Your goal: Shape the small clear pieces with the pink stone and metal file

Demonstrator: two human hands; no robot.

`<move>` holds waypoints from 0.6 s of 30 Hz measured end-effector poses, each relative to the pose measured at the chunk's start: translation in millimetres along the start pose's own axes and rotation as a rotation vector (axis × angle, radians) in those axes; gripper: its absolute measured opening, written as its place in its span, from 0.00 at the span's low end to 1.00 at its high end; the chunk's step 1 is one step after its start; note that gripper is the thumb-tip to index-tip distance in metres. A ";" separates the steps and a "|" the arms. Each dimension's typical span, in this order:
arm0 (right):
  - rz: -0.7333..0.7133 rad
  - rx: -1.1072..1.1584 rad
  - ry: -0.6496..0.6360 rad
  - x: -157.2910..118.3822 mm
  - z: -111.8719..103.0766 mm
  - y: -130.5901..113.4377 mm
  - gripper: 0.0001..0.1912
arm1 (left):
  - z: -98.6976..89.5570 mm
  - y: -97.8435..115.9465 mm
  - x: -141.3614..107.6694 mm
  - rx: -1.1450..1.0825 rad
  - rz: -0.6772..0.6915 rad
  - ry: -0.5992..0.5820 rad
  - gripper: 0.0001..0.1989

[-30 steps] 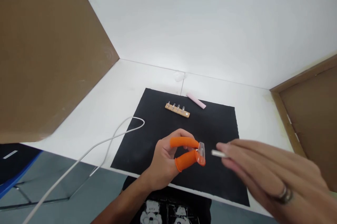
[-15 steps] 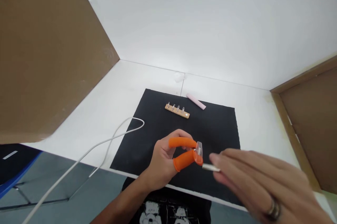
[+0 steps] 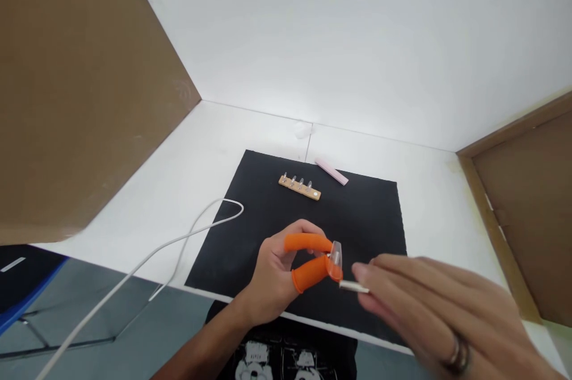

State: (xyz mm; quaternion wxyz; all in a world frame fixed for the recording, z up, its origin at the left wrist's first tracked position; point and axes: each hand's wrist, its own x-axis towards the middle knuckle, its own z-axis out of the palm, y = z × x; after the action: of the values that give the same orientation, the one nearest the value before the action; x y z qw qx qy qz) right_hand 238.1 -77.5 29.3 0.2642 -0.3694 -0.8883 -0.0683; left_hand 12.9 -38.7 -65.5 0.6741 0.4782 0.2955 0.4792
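My left hand (image 3: 279, 273) wears orange finger cots on its thumb and index finger. Between their tips it pinches a clear false nail (image 3: 335, 256), which stands up with its lower end against the orange. My right hand (image 3: 429, 302), slightly blurred and wearing a ring, grips a thin pale stick (image 3: 354, 287). Only the front end of this stick shows, so I cannot tell its exact kind. That end is at the lower edge of the false nail; whether they touch is unclear. Beyond my hands, a small wooden strip (image 3: 299, 187) bears several clear false nails.
A pale pink bar (image 3: 331, 171) lies across the far edge of the black mat (image 3: 366, 213). A white cable (image 3: 179, 240) loops over the mat's left side. A crumpled whitish piece (image 3: 302, 129) lies at the back. Brown panels (image 3: 89, 94) flank the white table.
The stick and my right hand have shifted very slightly left and down against the false nail. My left hand keeps its pinch. The whole view has drifted a little.
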 end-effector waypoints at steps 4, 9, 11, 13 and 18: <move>0.026 -0.164 0.155 -1.5 -0.1 10.5 0.14 | -0.2 -1.0 -1.7 -0.024 0.001 -0.008 0.13; 0.001 -0.023 0.040 -7.1 4.5 -4.9 0.11 | 0.4 0.0 0.8 -0.025 0.001 0.009 0.11; -0.005 0.008 0.037 -11.9 2.0 -6.3 0.11 | 1.3 1.8 1.5 -0.018 0.010 0.012 0.11; 0.023 -0.018 0.000 -16.8 -3.1 -1.7 0.14 | 2.4 3.5 1.4 -0.024 0.017 0.008 0.12; 0.049 -0.066 0.028 -17.1 -1.9 -0.3 0.14 | 4.3 5.3 0.7 -0.051 0.011 -0.001 0.10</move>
State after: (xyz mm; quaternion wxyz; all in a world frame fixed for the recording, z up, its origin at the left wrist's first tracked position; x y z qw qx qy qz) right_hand 248.7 -89.0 22.0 0.2659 -0.3987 -0.8724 -0.0964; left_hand 14.9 -39.1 -59.0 0.6835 0.4628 0.2801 0.4901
